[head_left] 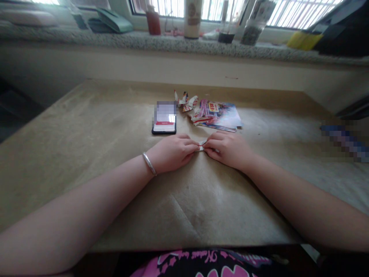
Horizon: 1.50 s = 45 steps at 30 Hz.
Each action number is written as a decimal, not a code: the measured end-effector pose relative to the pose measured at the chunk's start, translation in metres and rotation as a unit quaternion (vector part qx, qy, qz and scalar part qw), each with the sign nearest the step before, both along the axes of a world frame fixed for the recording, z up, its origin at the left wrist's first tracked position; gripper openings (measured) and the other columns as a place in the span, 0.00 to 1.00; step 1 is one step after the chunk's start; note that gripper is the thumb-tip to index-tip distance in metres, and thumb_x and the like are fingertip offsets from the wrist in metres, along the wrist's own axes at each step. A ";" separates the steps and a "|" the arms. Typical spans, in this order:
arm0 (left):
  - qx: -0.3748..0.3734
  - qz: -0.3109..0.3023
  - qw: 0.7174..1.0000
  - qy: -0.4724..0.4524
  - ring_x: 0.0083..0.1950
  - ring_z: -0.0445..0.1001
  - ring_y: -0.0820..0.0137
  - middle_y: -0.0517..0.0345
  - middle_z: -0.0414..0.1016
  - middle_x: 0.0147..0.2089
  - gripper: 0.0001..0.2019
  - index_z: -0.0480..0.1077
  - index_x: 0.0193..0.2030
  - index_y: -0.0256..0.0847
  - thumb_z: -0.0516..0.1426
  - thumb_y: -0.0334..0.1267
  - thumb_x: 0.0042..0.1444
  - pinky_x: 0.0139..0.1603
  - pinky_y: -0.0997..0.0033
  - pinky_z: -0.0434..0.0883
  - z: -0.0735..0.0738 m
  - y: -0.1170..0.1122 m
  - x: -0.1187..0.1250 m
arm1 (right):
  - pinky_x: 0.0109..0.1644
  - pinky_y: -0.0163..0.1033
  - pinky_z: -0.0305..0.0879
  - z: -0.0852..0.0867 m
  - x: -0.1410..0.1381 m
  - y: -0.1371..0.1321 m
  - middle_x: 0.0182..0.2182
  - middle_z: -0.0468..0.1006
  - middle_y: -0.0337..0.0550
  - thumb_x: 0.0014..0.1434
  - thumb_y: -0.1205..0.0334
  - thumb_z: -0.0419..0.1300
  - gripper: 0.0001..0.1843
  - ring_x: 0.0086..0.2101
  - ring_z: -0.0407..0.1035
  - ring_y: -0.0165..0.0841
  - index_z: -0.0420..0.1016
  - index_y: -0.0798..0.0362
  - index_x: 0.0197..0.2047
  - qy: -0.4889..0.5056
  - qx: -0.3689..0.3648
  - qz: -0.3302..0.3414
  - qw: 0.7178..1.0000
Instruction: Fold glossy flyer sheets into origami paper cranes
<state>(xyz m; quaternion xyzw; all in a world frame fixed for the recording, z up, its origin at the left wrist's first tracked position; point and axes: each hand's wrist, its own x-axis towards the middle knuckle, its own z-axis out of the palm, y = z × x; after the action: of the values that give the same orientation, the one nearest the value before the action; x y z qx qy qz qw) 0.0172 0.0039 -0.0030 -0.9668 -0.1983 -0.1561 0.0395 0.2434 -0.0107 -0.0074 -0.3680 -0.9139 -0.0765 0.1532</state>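
Note:
Between my two hands is a small piece of folded paper [201, 146], white with a red line, lying low over the table. The fingertips of my left hand [175, 152] pinch its left end; a silver bangle circles that wrist. My right hand [227, 148] pinches the right end, thumb and fingers pressed together. Most of the paper is hidden by my fingers. Just beyond my hands lie folded paper pieces [187, 102] with printed colours, and a stack of printed leaflets [226, 115].
A phone [164, 127] with its screen lit lies beyond my left hand. The table [86, 154] has a beige cover. Bottles, including a red one [153, 21], stand on the stone windowsill [138, 40] behind. A blurred blue object [346, 142] lies at the right edge.

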 end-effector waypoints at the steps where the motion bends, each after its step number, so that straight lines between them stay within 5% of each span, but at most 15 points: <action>1: -0.006 0.007 1.000 0.000 0.44 0.74 0.67 0.51 0.78 0.44 0.12 0.73 0.48 0.36 0.52 0.33 0.60 0.48 0.67 0.73 0.000 -0.001 0.001 | 0.38 0.38 0.59 0.000 0.000 0.000 0.34 0.79 0.45 0.63 0.59 0.53 0.13 0.36 0.70 0.35 0.80 0.52 0.38 -0.002 0.000 -0.001 1.000; 13: -0.046 0.065 0.997 -0.007 0.41 0.74 0.67 0.49 0.76 0.39 0.13 0.70 0.50 0.35 0.51 0.34 0.60 0.43 0.69 0.72 0.002 -0.001 0.003 | 0.44 0.41 0.60 -0.004 -0.014 0.009 0.37 0.75 0.51 0.62 0.64 0.48 0.12 0.39 0.66 0.39 0.72 0.55 0.38 -0.004 -0.045 -0.064 0.997; 21: 0.021 0.021 1.000 0.003 0.43 0.74 0.67 0.50 0.77 0.44 0.12 0.71 0.49 0.35 0.51 0.31 0.61 0.46 0.69 0.72 -0.002 -0.001 0.002 | 0.44 0.40 0.60 -0.009 -0.015 0.017 0.34 0.75 0.49 0.60 0.66 0.49 0.09 0.38 0.67 0.38 0.71 0.55 0.37 0.063 -0.098 -0.080 0.990; 32: 0.037 0.041 0.998 -0.013 0.44 0.73 0.67 0.48 0.75 0.48 0.13 0.74 0.47 0.35 0.51 0.33 0.62 0.47 0.67 0.72 -0.005 0.000 0.004 | 0.39 0.38 0.61 -0.012 -0.013 0.020 0.31 0.71 0.45 0.57 0.66 0.54 0.05 0.33 0.66 0.34 0.71 0.55 0.32 0.148 -0.115 -0.092 0.978; 36: 0.027 0.044 0.999 -0.008 0.44 0.72 0.66 0.49 0.76 0.42 0.12 0.75 0.45 0.35 0.51 0.33 0.62 0.48 0.67 0.72 -0.005 -0.001 0.005 | 0.38 0.37 0.62 -0.014 -0.012 0.020 0.32 0.72 0.45 0.57 0.65 0.56 0.07 0.32 0.67 0.32 0.76 0.54 0.34 0.176 -0.130 -0.086 0.972; 45: -0.020 0.053 0.998 -0.026 0.44 0.73 0.66 0.49 0.77 0.44 0.12 0.76 0.45 0.36 0.52 0.35 0.62 0.48 0.65 0.72 -0.006 0.000 0.004 | 0.40 0.39 0.63 -0.014 -0.010 0.018 0.33 0.74 0.46 0.58 0.64 0.58 0.08 0.34 0.68 0.33 0.79 0.53 0.35 0.157 -0.114 -0.072 0.978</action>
<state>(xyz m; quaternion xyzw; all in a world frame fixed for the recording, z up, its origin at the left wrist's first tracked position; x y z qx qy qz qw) 0.0212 0.0038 -0.0085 -0.9512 -0.2532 -0.1750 0.0226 0.2338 0.0073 -0.0211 -0.4554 -0.8522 0.0765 0.2460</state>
